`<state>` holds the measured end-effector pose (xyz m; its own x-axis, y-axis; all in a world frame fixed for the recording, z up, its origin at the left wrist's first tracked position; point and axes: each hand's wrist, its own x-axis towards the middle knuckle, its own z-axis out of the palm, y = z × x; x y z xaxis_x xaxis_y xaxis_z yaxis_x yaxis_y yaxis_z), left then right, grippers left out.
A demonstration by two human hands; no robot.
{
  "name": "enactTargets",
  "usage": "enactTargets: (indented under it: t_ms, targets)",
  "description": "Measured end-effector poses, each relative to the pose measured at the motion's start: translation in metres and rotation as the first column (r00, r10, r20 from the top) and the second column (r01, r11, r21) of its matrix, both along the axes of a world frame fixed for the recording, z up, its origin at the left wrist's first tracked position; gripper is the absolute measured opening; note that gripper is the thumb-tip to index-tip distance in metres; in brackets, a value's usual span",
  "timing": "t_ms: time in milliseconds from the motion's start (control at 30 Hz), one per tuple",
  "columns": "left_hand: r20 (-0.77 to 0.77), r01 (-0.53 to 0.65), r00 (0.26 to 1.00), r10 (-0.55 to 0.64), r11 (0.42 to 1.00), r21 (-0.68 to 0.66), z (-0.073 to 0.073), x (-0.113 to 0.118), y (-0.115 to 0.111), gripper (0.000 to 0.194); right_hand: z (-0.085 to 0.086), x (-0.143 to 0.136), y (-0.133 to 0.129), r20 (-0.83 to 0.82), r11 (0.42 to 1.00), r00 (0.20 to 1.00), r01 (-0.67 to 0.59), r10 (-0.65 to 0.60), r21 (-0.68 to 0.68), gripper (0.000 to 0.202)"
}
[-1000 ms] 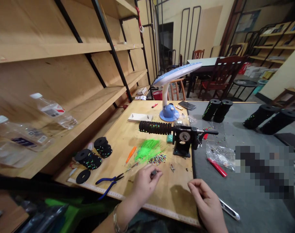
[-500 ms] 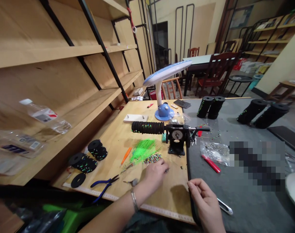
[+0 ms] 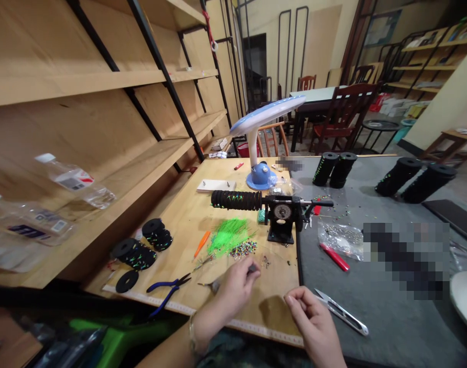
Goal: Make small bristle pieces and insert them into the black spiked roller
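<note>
My left hand point(image 3: 235, 289) rests low on the wooden board point(image 3: 202, 214), its thumb and fingers pinched on a small dark piece point(image 3: 252, 268). A pile of coloured beads point(image 3: 241, 250) and a bunch of green strands point(image 3: 228, 235) lie just beyond it. My right hand point(image 3: 313, 319) hovers near the board's front right edge with its fingers curled together; whether it holds anything is not visible. A black winding jig point(image 3: 281, 217) with a loaded black spool rod point(image 3: 236, 200) stands behind the beads.
Blue pliers point(image 3: 167, 289), an orange tool point(image 3: 200, 244) and black disc stacks point(image 3: 135, 254) lie left. Thread snips point(image 3: 342, 313) and a red tool point(image 3: 335, 256) lie on the grey mat point(image 3: 375, 317). A blue desk lamp point(image 3: 261, 174) and black rolls point(image 3: 333, 168) stand behind. Shelves with bottles point(image 3: 74, 181) line the left.
My left hand reached out to the beads, then drew back toward me with a small dark piece pinched. My right hand shifted slightly left.
</note>
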<state>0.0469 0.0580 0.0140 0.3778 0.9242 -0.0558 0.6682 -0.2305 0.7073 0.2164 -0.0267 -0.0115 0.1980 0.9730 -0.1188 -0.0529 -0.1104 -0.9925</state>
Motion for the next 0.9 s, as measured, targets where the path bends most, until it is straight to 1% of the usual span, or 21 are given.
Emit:
enactTargets:
  t_ms: [33,67,100,133,200,267,333,433,533,633,700,800,900]
  targets:
    - [0.144,-0.044,0.988,0.055,0.996,-0.082,0.002,-0.006,-0.008,0.006,0.000,-0.005,0.000,-0.002,0.999,0.999,-0.036,0.036,-0.006,0.047]
    - [0.270,-0.068,0.956,0.112,0.984,-0.166,0.004,-0.011,-0.016,0.005,-0.001,-0.010,0.000,-0.008,0.997,0.997,-0.076,0.076,-0.012,0.047]
    - [0.364,-0.079,0.917,0.163,0.969,-0.235,0.004,-0.016,-0.023,0.006,-0.001,-0.017,0.000,-0.023,0.993,0.993,-0.117,0.117,-0.020,0.046]
    - [0.436,-0.089,0.874,0.214,0.953,-0.291,0.005,-0.019,-0.030,0.008,-0.001,-0.023,0.001,-0.050,0.987,0.987,-0.157,0.155,-0.026,0.046]
    - [0.532,-0.113,0.785,0.317,0.918,-0.381,0.004,-0.023,-0.040,0.011,0.000,-0.037,0.002,-0.122,0.972,0.966,-0.234,0.230,-0.026,0.047]
    - [0.580,-0.136,0.708,0.403,0.884,-0.448,0.002,-0.025,-0.046,0.015,0.003,-0.050,0.003,-0.181,0.954,0.939,-0.299,0.291,-0.019,0.048]
    - [0.607,-0.146,0.657,0.447,0.866,-0.479,0.002,-0.026,-0.049,0.019,0.008,-0.059,0.005,-0.221,0.940,0.919,-0.340,0.327,-0.024,0.048]
    - [0.632,-0.163,0.625,0.457,0.869,-0.467,0.001,-0.029,-0.051,0.022,0.012,-0.067,0.009,-0.299,0.927,0.892,-0.371,0.339,-0.056,0.049]
    - [0.665,-0.153,0.580,0.470,0.865,-0.479,-0.001,-0.033,-0.051,0.024,0.011,-0.073,0.011,-0.348,0.933,0.883,-0.356,0.314,-0.062,0.048]
    - [0.717,-0.071,0.509,0.477,0.853,-0.517,-0.003,-0.036,-0.052,0.028,0.008,-0.081,0.011,-0.328,0.950,0.903,-0.308,0.278,-0.044,0.046]
    - [0.741,-0.053,0.476,0.474,0.856,-0.514,-0.003,-0.037,-0.052,0.029,0.008,-0.086,0.011,-0.291,0.962,0.923,-0.271,0.252,-0.027,0.047]
    - [0.757,-0.062,0.455,0.470,0.864,-0.499,-0.003,-0.039,-0.051,0.030,0.011,-0.093,0.012,-0.223,0.972,0.947,-0.234,0.231,0.013,0.049]
    - [0.761,-0.072,0.445,0.472,0.866,-0.496,-0.004,-0.042,-0.051,0.031,0.011,-0.098,0.013,-0.217,0.969,0.945,-0.244,0.244,0.026,0.049]
